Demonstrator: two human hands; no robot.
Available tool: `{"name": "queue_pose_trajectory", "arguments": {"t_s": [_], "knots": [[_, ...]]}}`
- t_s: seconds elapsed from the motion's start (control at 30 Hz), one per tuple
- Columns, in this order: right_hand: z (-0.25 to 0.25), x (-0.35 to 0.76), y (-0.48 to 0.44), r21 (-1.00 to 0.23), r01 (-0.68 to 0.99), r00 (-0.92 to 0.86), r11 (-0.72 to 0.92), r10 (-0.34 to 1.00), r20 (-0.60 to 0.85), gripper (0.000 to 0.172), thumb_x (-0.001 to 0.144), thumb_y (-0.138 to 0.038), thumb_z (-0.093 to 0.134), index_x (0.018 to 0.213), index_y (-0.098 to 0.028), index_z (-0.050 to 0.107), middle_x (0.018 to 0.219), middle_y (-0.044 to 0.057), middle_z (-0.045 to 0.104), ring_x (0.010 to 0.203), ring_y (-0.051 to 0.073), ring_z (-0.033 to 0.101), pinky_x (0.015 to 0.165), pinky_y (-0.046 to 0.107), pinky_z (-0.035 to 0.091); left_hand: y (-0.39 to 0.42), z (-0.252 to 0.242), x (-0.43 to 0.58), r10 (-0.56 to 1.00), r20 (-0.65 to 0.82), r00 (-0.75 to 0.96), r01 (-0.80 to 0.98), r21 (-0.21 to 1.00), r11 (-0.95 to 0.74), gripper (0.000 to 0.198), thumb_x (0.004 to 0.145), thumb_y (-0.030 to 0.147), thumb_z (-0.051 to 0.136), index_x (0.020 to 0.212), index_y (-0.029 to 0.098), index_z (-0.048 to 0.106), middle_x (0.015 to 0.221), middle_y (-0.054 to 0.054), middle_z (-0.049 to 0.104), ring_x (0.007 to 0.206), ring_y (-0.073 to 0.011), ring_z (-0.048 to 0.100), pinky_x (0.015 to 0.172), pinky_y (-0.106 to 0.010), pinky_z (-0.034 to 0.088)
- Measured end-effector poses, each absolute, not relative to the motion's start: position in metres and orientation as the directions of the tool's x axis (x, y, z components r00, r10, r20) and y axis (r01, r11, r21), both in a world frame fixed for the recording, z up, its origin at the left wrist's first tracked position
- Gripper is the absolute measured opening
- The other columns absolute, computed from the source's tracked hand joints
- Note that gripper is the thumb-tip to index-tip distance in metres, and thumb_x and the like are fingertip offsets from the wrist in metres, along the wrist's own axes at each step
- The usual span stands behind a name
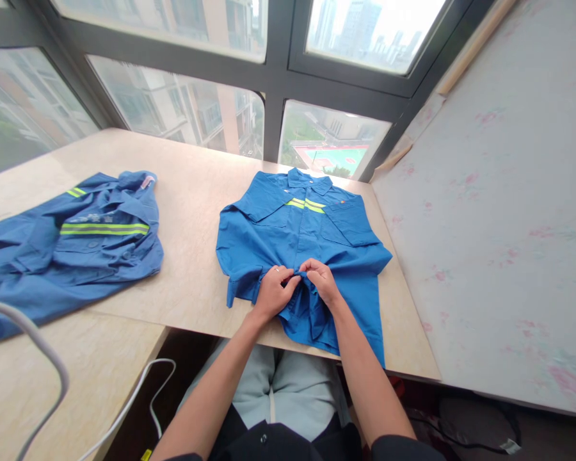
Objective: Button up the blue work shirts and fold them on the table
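Two shirts lay on the wide pale counter below the window. The blue shirt that the person handled was spread on the right part of the counter, front side up. Its collar pointed toward the far edge and its hem hung a little over the near edge. The second shirt, also blue with yellow-green stripes, lay crumpled well apart at the left. A white cable curved over the near left corner.

The left hand and the right hand met on the middle front opening of the blue shirt, low on the chest, almost touching each other. The fingers of both hands were pressed together in a pinch on the cloth edges there. Whether a button was between them, I could not tell.

The cloth looked thin, soft and light, and it made folds easily. I judge it would not keep a shape, so it is best held at the firmer doubled edge of the front opening, or at the collar and shoulders, not at the loose middle.
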State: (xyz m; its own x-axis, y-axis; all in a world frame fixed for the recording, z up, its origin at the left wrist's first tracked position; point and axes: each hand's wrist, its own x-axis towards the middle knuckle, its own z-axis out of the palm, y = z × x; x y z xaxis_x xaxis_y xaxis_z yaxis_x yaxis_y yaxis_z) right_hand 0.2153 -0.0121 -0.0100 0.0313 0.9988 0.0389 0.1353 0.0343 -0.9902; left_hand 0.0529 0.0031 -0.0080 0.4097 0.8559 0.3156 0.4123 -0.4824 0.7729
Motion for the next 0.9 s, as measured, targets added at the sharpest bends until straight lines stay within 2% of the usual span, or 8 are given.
{"name": "queue_pose_trajectory", "arguments": {"t_s": [0.07, 0.2, 0.33, 0.47, 0.63, 0.9], "knots": [[-0.0097, 0.2136, -0.0126, -0.981, 0.182, 0.027, 0.061, 0.997, 0.067, 0.020, 0.077, -0.040, 0.060, 0.076, -0.020, 0.057, 0.065, -0.003, 0.053, 0.058, 0.012, 0.046, 0.056, 0.025, 0.036, 0.0027, -0.0092, 0.0523, 0.847, 0.309, 0.432, 0.427, 0.757, -0.494, 0.024, 0.093, 0.027, 0.050, 0.072, 0.021, 0.060, 0.070, -0.001, 0.057, 0.073, -0.0171, 0.051, 0.073, -0.031, 0.041], [-0.0120, 0.2093, -0.0149, -0.949, 0.298, 0.036, 0.104, 0.992, 0.120, 0.031, 0.074, -0.045, 0.073, 0.080, -0.021, 0.056, 0.072, -0.002, 0.057, 0.065, 0.013, 0.051, 0.063, 0.026, 0.041, 0.0029, -0.0130, 0.0508, 0.842, 0.307, 0.443, 0.455, 0.732, -0.507, 0.023, 0.091, 0.017, 0.046, 0.077, 0.020, 0.063, 0.077, -0.003, 0.061, 0.077, -0.0183, 0.052, 0.075, -0.032, 0.043], [-0.0141, 0.2071, -0.0181, -0.926, 0.359, 0.064, 0.118, 0.987, 0.151, 0.028, 0.079, -0.047, 0.069, 0.083, -0.021, 0.058, 0.075, -0.001, 0.061, 0.068, 0.015, 0.054, 0.068, 0.027, 0.043, 0.0031, -0.0132, 0.0506, 0.848, 0.301, 0.437, 0.478, 0.720, -0.502, 0.024, 0.092, 0.016, 0.045, 0.083, 0.021, 0.067, 0.082, -0.005, 0.063, 0.082, -0.0190, 0.054, 0.077, -0.033, 0.045], [-0.0145, 0.2083, -0.0184, -0.898, 0.415, 0.064, 0.145, 0.980, 0.188, 0.025, 0.085, -0.045, 0.062, 0.080, -0.020, 0.060, 0.075, 0.000, 0.062, 0.072, 0.015, 0.055, 0.071, 0.027, 0.043, 0.0023, -0.0107, 0.0518, 0.853, 0.303, 0.425, 0.483, 0.721, -0.497, 0.025, 0.095, 0.020, 0.045, 0.078, 0.020, 0.064, 0.081, -0.004, 0.061, 0.081, -0.0184, 0.056, 0.077, -0.032, 0.045], [-0.0161, 0.2119, -0.0162, -0.923, 0.357, 0.049, 0.144, 0.984, 0.173, 0.027, 0.086, -0.045, 0.060, 0.076, -0.020, 0.058, 0.071, -0.001, 0.058, 0.069, 0.015, 0.052, 0.068, 0.027, 0.042, 0.0002, -0.0114, 0.0539, 0.849, 0.319, 0.421, 0.507, 0.693, -0.512, 0.021, 0.095, 0.020, 0.046, 0.087, 0.020, 0.064, 0.087, -0.006, 0.063, 0.086, -0.0196, 0.057, 0.081, -0.032, 0.046], [-0.0177, 0.2126, -0.0158, -0.969, 0.228, 0.091, 0.097, 0.989, 0.120, 0.033, 0.081, -0.052, 0.065, 0.073, -0.021, 0.057, 0.067, -0.002, 0.057, 0.064, 0.014, 0.050, 0.064, 0.027, 0.042, -0.0020, -0.0110, 0.0557, 0.841, 0.341, 0.420, 0.613, 0.576, -0.540, 0.020, 0.095, 0.025, 0.046, 0.093, 0.020, 0.065, 0.088, -0.006, 0.063, 0.088, -0.0208, 0.059, 0.082, -0.033, 0.046]]}}
